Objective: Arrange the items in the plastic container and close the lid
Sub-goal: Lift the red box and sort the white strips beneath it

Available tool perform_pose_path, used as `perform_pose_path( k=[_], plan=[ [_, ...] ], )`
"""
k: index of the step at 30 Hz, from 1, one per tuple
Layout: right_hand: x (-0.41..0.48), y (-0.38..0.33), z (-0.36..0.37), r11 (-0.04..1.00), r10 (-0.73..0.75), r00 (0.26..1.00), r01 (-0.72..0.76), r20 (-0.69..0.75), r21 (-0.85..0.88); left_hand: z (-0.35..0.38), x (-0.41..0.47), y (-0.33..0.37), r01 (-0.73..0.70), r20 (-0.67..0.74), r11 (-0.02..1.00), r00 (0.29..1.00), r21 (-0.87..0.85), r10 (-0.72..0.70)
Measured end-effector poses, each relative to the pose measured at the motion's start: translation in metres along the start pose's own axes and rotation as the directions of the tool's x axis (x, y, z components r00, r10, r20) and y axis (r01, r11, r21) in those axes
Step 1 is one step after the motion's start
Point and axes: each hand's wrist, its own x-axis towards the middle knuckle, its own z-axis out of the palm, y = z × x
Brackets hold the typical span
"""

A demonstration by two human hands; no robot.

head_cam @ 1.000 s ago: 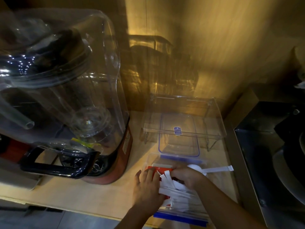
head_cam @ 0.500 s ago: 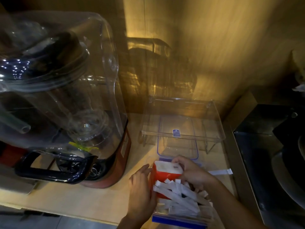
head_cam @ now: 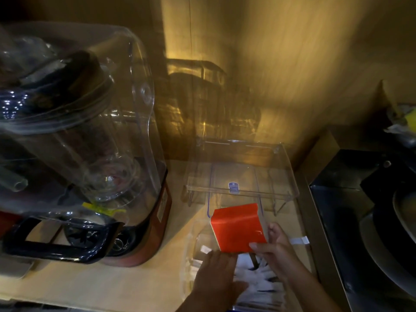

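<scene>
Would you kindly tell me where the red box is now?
Lower centre of the head view: the red box is held by the right hand above the plastic container.

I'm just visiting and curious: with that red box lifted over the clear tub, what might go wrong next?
The right hand pinches the red box only at its edge, so it might slip. The white strips in the plastic container could get crushed or spill. The lid may not close over them.
</scene>
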Motion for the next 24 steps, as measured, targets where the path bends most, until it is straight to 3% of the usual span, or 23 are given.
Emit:
perform_pose_path(
  k=[4, 6, 8, 11, 13, 14, 17, 20, 22, 24],
  plan=[
    [-0.004, 0.013, 0.005, 0.999, 0.034, 0.995, -0.035, -0.093, -0.015, 0.004, 0.004, -0.008, 0.151, 0.180, 0.988, 0.973, -0.016, -0.146],
    [-0.003, 0.022, 0.008, 0.980, 0.019, 0.990, -0.046, -0.138, -0.195, 0.004, 0.007, -0.015, 0.182, 0.360, 0.955, 0.929, -0.233, -0.089],
    [-0.001, 0.030, 0.010, 0.912, 0.018, 0.993, -0.063, -0.114, -0.404, -0.007, 0.009, -0.020, 0.185, 0.407, 0.911, 0.913, -0.369, -0.021],
    [0.004, 0.038, 0.010, 0.764, 0.084, 0.995, -0.101, -0.057, -0.638, -0.017, 0.009, -0.030, 0.150, 0.479, 0.932, 0.877, -0.330, 0.028],
    [0.008, 0.039, 0.008, 0.700, 0.101, 0.994, -0.105, -0.048, -0.706, -0.020, 0.006, -0.036, 0.183, 0.436, 0.942, 0.899, -0.282, -0.044],
    [0.010, 0.038, 0.007, 0.681, 0.103, 0.994, -0.101, -0.042, -0.726, -0.023, 0.005, -0.039, 0.267, 0.368, 0.921, 0.917, -0.283, -0.153],
    [0.015, 0.035, 0.004, 0.656, 0.168, 0.985, -0.085, 0.036, -0.750, -0.028, 0.004, -0.045, 0.428, 0.039, 0.850, 0.898, -0.306, -0.438],
    [0.019, 0.033, 0.004, 0.704, 0.248, 0.953, -0.055, 0.174, -0.708, -0.028, 0.004, -0.046, 0.283, -0.152, 0.879, 0.920, -0.383, -0.362],
    [0.020, 0.033, 0.006, 0.703, 0.292, 0.936, -0.072, 0.196, -0.708, -0.022, 0.005, -0.047, 0.195, -0.117, 0.917, 0.961, -0.349, -0.249],
    [0.020, 0.031, 0.008, 0.658, 0.314, 0.931, -0.073, 0.186, -0.749, -0.016, 0.003, -0.047, 0.182, -0.078, 0.962, 0.977, -0.203, -0.201]
  ],
)
